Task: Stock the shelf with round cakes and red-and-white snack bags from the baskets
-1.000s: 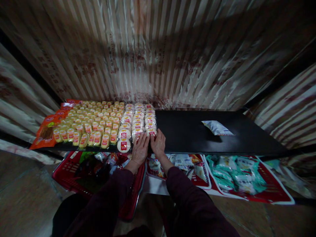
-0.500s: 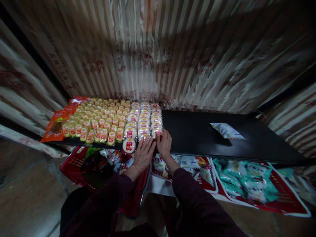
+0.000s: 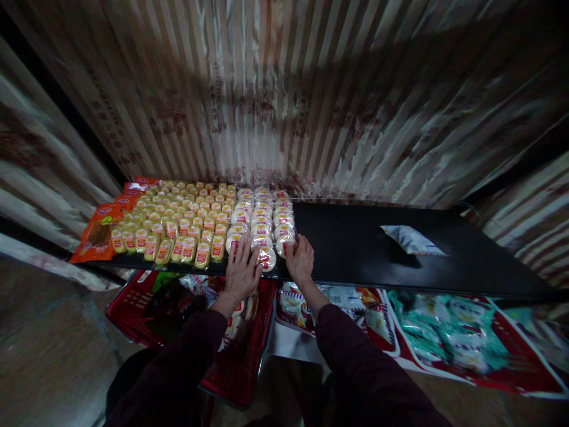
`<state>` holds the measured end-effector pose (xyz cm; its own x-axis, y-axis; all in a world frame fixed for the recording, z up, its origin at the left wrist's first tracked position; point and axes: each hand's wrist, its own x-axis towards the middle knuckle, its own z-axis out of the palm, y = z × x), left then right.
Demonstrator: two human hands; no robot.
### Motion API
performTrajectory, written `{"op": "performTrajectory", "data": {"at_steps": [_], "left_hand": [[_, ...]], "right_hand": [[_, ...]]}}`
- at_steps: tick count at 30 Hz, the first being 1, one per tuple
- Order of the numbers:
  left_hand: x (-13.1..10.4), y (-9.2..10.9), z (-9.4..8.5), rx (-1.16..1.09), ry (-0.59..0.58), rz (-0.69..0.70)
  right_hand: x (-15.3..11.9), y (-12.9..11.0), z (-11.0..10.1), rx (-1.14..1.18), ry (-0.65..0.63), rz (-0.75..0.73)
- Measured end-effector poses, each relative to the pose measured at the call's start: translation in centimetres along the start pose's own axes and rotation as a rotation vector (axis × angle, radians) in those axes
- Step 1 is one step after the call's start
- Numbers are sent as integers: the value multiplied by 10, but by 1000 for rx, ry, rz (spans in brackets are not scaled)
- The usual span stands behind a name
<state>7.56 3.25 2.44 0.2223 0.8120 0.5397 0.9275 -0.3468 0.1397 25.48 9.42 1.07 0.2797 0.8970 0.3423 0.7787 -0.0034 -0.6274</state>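
Round white wrapped cakes (image 3: 262, 228) with red labels stand in three overlapping columns on the black shelf (image 3: 342, 243). My left hand (image 3: 242, 273) lies with fingers stretched over the front of the left column and hides its front cake. Against the front cake of the right column rests my right hand (image 3: 301, 262), its fingers loosely bent and not wrapped round anything. The front cake of the middle column shows between my hands. To the left stand many rows of small yellow wrapped cakes (image 3: 180, 222) with orange-and-white labels.
Orange packets (image 3: 95, 234) lie at the shelf's left end, a white packet (image 3: 411, 240) on its right part. Below are a red basket (image 3: 242, 370) with mixed packets, striped packets (image 3: 342, 296), and a basket of green packets (image 3: 462, 332). Patterned striped cloth (image 3: 275, 107) hangs behind.
My left hand has moved left, from the middle column's front to the left column's front, uncovering the middle front cake. My right hand stays at the right column. The view shifts slightly.
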Motion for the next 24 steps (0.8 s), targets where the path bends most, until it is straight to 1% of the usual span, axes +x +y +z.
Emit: {"op": "performTrajectory", "data": {"at_steps": [4, 7, 11, 14, 18, 21, 24], "left_hand": [[12, -5, 1, 39, -18, -22], [21, -8, 1, 58, -32, -30], [34, -15, 1, 66, -27, -34], [45, -18, 1, 66, -48, -50], [62, -16, 0, 62, -96, -86], [77, -13, -3, 66, -102, -129], [93, -12, -1, 72, -116, -150]], "right_hand": [[12, -4, -5, -38, -49, 34], [28, -1, -6, -10, -84, 26], [52, 7, -2, 68, -139, -9], [66, 11, 3, 116, -191, -4], [77, 10, 8, 174, -235, -6], [84, 9, 10, 208, -265, 13], [89, 11, 13, 251, -293, -8]]}}
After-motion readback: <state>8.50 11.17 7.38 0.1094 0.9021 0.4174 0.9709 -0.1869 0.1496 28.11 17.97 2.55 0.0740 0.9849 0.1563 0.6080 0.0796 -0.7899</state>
